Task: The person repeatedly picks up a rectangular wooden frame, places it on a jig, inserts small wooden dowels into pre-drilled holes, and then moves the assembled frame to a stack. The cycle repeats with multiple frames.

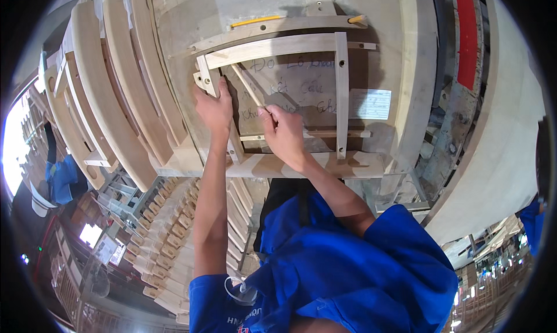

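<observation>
A pale wooden frame (342, 95) lies on the bench, with drilled holes in its side pieces and a slightly curved top rail (272, 49). My left hand (214, 108) is closed round its left side piece, just below the upper left corner, thumb on the inner side. In my right hand (284, 131) is a thin wooden stick (248, 86), pinched near its lower end over the frame's opening. The stick slants up and left, its far end close to the top rail. Whether that end touches the rail, I cannot tell.
Beyond the frame a wooden strip (307, 26) carries a yellow pencil (255, 21). A printed paper label (371, 104) and handwriting mark the board. Curved wooden parts (110, 95) stand along the left. More wooden pieces (168, 240) are stacked below left. People in blue are at both edges.
</observation>
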Action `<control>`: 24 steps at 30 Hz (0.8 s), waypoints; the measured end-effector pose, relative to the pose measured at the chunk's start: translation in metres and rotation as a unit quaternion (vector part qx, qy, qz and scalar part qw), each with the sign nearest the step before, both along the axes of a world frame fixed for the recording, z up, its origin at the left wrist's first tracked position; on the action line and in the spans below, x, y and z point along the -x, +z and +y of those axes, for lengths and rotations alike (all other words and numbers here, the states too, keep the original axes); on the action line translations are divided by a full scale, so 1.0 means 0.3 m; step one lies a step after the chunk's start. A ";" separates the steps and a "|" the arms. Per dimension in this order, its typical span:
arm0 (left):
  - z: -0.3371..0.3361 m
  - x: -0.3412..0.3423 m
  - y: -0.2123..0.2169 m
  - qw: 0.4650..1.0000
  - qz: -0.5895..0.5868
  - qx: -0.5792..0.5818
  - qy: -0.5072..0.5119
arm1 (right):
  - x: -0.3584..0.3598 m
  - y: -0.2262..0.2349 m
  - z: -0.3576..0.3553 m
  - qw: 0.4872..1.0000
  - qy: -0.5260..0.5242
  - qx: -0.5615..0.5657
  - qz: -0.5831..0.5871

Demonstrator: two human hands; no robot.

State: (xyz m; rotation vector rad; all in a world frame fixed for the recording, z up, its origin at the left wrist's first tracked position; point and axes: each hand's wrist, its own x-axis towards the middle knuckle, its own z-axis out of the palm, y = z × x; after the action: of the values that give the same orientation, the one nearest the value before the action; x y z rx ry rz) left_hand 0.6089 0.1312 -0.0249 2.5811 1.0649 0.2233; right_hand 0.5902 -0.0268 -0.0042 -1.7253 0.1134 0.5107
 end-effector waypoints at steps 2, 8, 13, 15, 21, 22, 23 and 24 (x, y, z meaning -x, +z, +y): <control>0.004 -0.002 -0.002 1.000 -0.018 0.025 -0.007 | 0.000 0.007 0.000 1.000 0.007 0.006 0.002; 0.017 0.009 -0.024 0.999 -0.020 0.023 -0.011 | 0.102 -0.105 0.187 0.995 -0.077 -0.060 0.037; 0.004 0.000 0.000 0.998 -0.013 0.056 0.017 | 0.022 -0.156 0.302 0.988 -0.132 -0.070 0.031; 0.018 0.005 -0.012 0.999 -0.015 0.034 0.001 | 0.022 -0.149 0.309 0.980 -0.164 -0.094 0.053; 0.016 0.003 -0.001 0.998 -0.004 0.058 0.014 | 0.022 -0.159 0.315 0.965 -0.208 -0.125 0.101; 0.017 0.004 -0.004 0.999 -0.012 0.053 0.008 | 0.031 -0.178 0.316 0.960 -0.202 -0.154 0.120; 0.019 0.004 -0.009 0.999 -0.020 0.047 0.001 | 0.039 -0.196 0.316 0.953 -0.197 -0.183 0.140; 0.020 0.007 -0.012 0.999 -0.029 0.043 -0.004 | 0.038 -0.200 0.314 0.946 -0.189 -0.211 0.159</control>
State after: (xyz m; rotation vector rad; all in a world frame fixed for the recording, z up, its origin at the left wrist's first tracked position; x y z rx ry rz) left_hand 0.6067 0.1371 -0.0285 2.4876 1.0213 0.2435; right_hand 0.5788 0.0674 -0.0642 -1.1542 0.5208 0.4811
